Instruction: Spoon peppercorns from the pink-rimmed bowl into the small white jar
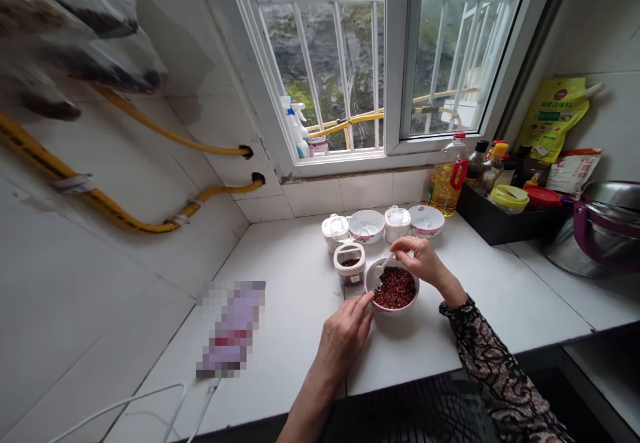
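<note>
In my right hand [424, 261] I pinch a small white spoon [383, 266] by its handle, its long axis slanting: handle up to the right, scoop down to the left, inside the near bowl [394, 310] of dark red grains [398, 288] on the bench [415, 346]. My left hand [344, 335] has bent fingers touching the rim (whether they grip, I can't tell). An open jar [350, 270] stands just beside the bowl.
</note>
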Demonstrator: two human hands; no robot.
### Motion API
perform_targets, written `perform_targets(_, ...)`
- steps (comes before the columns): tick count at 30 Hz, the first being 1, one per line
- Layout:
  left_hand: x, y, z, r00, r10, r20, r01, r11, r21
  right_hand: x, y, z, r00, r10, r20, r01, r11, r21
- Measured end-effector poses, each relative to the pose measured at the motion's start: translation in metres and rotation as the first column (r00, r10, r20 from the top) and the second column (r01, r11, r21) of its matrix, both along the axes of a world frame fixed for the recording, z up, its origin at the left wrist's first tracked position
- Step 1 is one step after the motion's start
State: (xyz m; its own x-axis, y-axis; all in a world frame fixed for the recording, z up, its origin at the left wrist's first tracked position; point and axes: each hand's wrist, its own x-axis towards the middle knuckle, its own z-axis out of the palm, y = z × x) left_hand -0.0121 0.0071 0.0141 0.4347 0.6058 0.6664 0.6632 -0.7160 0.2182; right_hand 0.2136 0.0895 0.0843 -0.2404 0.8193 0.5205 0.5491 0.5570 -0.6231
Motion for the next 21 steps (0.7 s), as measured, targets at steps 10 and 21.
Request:
perform_targets(10, 0.0, -0.001, 0.001, 1.0, 0.008, -0.002, -0.008, 1.0, -0.011, -0.011, -0.005, -0.004, 0.994, 0.09, 0.06, -0.075, 0.974, -0.213)
perform_targets(21, 0.0, -0.001, 0.001, 1.0, 0.001, -0.007, -0.001, 1.0, -0.023, -0.005, 0.001, -0.001, 0.964, -0.042, -0.261, -0.078, 0.899, -0.431)
